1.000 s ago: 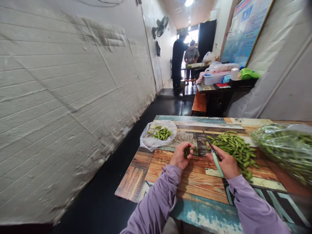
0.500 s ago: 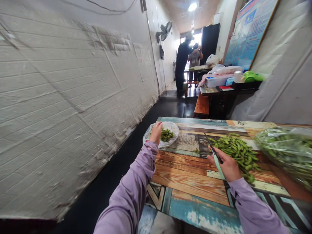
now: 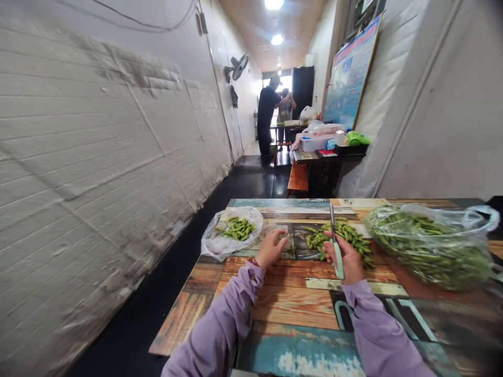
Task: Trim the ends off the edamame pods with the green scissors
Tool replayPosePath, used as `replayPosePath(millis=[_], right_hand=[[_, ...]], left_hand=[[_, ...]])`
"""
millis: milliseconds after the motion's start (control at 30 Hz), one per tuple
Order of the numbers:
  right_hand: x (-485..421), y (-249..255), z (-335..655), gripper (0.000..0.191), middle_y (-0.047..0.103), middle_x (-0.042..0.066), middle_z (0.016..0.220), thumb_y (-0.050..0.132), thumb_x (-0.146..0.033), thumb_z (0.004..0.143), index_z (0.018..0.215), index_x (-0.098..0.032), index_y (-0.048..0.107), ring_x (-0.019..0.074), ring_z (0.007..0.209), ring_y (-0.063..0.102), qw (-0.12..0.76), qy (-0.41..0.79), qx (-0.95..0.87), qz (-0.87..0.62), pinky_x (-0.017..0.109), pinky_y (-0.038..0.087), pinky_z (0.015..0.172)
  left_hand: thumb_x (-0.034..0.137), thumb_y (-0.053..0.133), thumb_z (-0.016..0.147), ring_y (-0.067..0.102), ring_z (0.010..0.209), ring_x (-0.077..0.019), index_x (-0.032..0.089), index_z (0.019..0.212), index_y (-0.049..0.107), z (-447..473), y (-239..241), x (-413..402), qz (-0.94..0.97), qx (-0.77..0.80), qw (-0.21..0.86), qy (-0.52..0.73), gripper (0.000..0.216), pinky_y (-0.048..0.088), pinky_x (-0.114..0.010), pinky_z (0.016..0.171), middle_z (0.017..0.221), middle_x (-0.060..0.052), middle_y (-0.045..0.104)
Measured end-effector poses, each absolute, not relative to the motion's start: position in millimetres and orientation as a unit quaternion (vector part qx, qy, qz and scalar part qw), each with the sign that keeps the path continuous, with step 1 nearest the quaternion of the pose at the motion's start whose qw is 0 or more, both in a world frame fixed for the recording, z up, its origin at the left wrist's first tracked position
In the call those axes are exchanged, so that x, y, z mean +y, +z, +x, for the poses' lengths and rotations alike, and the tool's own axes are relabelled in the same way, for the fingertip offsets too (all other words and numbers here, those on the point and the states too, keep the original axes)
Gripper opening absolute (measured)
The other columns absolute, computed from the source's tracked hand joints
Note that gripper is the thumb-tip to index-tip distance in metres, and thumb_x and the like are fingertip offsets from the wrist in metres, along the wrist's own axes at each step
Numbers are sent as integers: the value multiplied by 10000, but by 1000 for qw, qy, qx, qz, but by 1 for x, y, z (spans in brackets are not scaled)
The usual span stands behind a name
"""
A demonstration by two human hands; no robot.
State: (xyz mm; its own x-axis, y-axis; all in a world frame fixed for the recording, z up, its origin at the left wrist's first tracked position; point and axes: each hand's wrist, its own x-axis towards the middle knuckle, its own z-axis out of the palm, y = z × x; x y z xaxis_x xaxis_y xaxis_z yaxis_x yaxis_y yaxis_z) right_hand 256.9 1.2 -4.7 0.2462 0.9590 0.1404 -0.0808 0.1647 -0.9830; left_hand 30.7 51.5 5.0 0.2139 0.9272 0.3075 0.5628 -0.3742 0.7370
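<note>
My left hand (image 3: pixel 272 248) is over the table between a plastic-lined container and a pile of bean pods, its fingers apart with nothing in them. In my right hand (image 3: pixel 349 257) I hold scissors (image 3: pixel 337 256) with pale green handles, the blades pointing away from me. Right behind that hand lies the loose pile of green pods, which look like edamame (image 3: pixel 356 236). More pods (image 3: pixel 238 228) sit in the clear plastic bag (image 3: pixel 213 242) on the left, spread open like a bowl. Small green trimmings (image 3: pixel 290 250) lie just beside my left fingers.
A large clear bag full of pods (image 3: pixel 436 246) stands on the right of the patterned wooden table (image 3: pixel 283 298). Behind it, another table carries a plastic box (image 3: pixel 314 142) and green items (image 3: pixel 357 138). Two people (image 3: pixel 267 115) stand far back. A white wall (image 3: pixel 98 157) runs along the left.
My left hand has moved right, from the open bag of pods toward the pile, with its fingers now spread. The scissors have turned more upright. The view has shifted to the right.
</note>
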Motion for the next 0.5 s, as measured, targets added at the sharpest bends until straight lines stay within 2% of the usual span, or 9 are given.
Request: replayPosePath(millis=[100, 200, 333, 500], right_hand=[[0, -3, 253, 656, 585, -14, 613, 731, -515, 626, 1165, -161, 612, 109, 510, 510, 609, 429, -454, -489, 216, 418, 433], [-1, -2, 251, 673, 586, -11, 609, 725, -534, 622, 1169, -158, 611, 112, 507, 509, 607, 431, -455, -488, 218, 418, 428], [0, -2, 253, 672, 619, -1, 652, 720, -541, 621, 1172, -172, 612, 117, 524, 529, 604, 435, -451, -492, 219, 434, 435], [2, -7, 253, 699, 605, -13, 659, 760, -501, 585, 1184, -176, 604, 113, 536, 533, 607, 439, -448, -487, 221, 459, 468]], left_hand=[[290, 553, 802, 425, 1241, -267, 128, 1162, 560, 39, 1, 53, 776, 548, 133, 283, 394, 302, -435, 1060, 1293, -167, 512], [378, 527, 828, 315, 1326, -306, 140, 1265, 480, 41, -2, 56, 752, 620, 71, 214, 500, 247, -498, 1079, 1404, -174, 398], [452, 461, 855, 278, 1349, -329, 120, 1326, 409, 48, -9, 55, 748, 642, 62, 160, 579, 226, -514, 1085, 1432, -201, 349], [475, 442, 859, 258, 1363, -315, 80, 1355, 356, 69, -16, 36, 820, 538, 98, 167, 639, 240, -493, 1095, 1448, -230, 311]])
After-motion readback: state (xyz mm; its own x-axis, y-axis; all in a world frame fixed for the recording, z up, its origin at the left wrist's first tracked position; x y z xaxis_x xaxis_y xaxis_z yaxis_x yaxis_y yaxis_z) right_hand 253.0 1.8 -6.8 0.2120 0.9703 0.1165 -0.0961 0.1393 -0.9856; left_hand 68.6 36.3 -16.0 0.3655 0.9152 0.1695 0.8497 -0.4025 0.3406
